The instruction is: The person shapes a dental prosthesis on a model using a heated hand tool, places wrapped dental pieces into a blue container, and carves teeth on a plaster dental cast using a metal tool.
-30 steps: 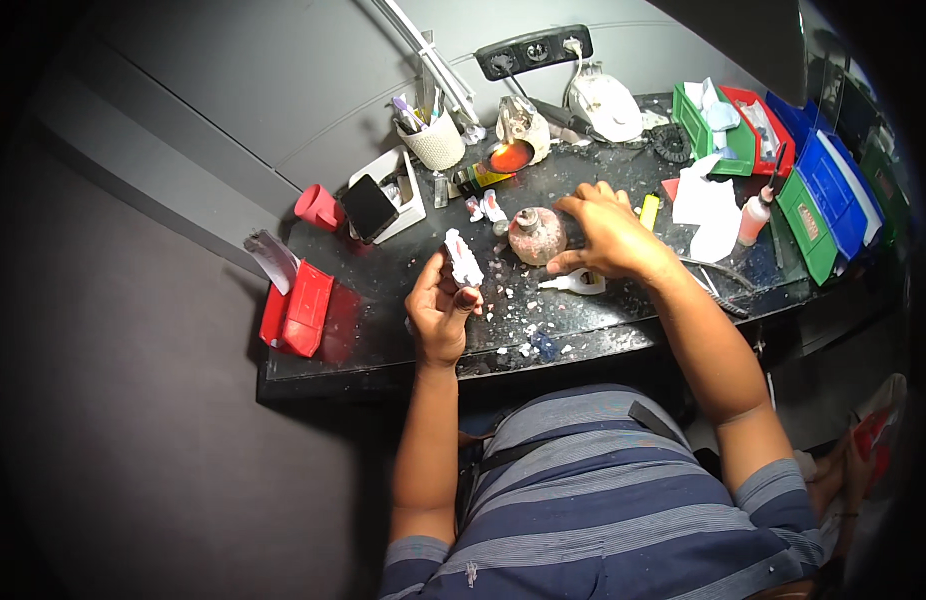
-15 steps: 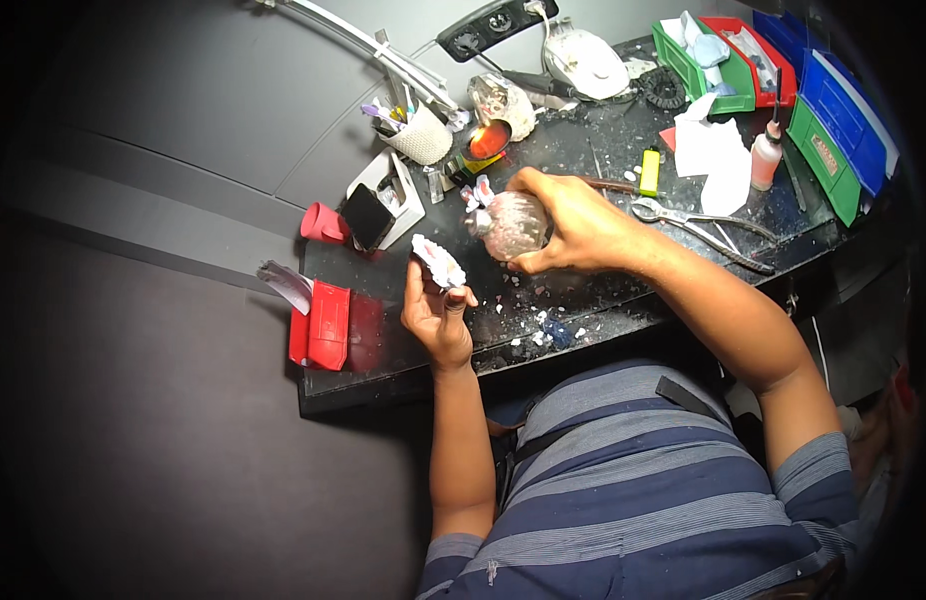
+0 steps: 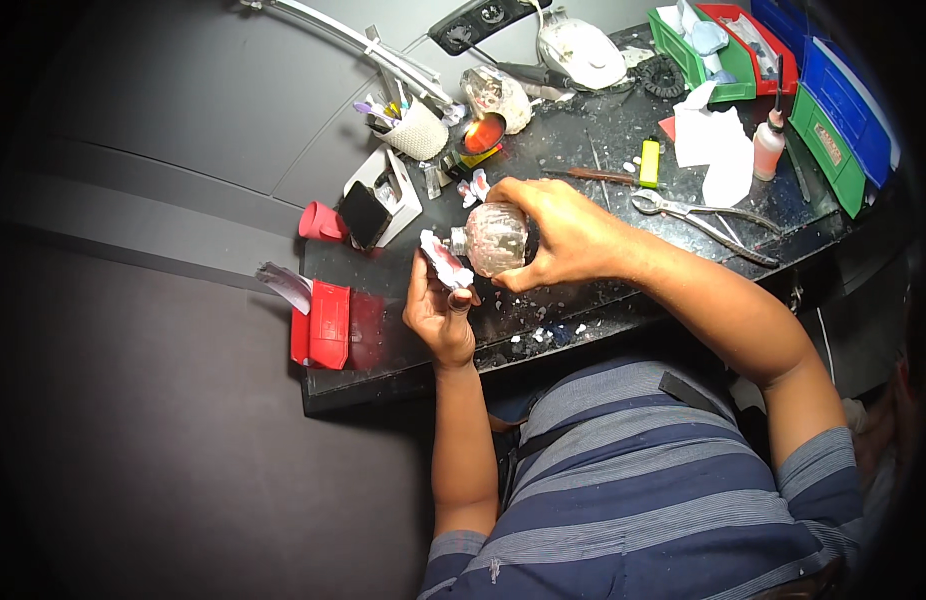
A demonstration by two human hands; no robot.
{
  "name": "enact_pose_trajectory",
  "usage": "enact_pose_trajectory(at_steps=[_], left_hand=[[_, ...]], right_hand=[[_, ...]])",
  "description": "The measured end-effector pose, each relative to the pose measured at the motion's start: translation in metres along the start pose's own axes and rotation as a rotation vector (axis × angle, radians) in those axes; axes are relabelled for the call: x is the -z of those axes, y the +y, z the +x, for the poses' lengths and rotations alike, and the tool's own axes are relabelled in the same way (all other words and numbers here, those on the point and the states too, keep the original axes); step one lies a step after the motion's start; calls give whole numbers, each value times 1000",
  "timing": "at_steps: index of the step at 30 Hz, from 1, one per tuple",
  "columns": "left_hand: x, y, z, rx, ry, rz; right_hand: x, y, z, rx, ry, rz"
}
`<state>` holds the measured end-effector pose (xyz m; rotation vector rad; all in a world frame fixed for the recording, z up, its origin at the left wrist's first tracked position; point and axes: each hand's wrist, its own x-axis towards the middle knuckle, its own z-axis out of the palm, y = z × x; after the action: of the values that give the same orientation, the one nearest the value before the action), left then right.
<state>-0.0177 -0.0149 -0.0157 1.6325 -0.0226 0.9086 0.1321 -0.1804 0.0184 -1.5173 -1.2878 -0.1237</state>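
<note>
Bottle moved nearer white piece; hands clamped, one on each (pliers, paper right).

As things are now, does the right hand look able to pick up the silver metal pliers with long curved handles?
Probably not at once: the right hand is closed around the round clear ribbed bottle. Otherwise the way looks free, since the silver metal pliers lie uncovered beside the right forearm.
</note>
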Motion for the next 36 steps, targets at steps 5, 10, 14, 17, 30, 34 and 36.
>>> enact_pose_trajectory(at_steps=[5, 10, 14, 17, 30, 34, 36], left_hand=[[-4, 1, 1, -2, 13, 9], [-1, 0, 0, -2, -2, 1], [-2, 0, 0, 6, -10, 4], [-3, 2, -1, 7, -4, 7], [5, 0, 1, 78, -36, -83], [11, -1, 0, 209, 53, -251], [14, -1, -1, 228, 72, -233]], right_hand=[[-1, 1, 0, 6, -8, 5], [4, -5, 1, 2, -80, 0], [3, -2, 0, -14, -62, -11], [3, -1, 0, -16, -16, -12], [14, -9, 0, -56, -80, -11], [23, -6, 3, -170, -55, -9], [24, -5, 4, -184, -11, -23]])
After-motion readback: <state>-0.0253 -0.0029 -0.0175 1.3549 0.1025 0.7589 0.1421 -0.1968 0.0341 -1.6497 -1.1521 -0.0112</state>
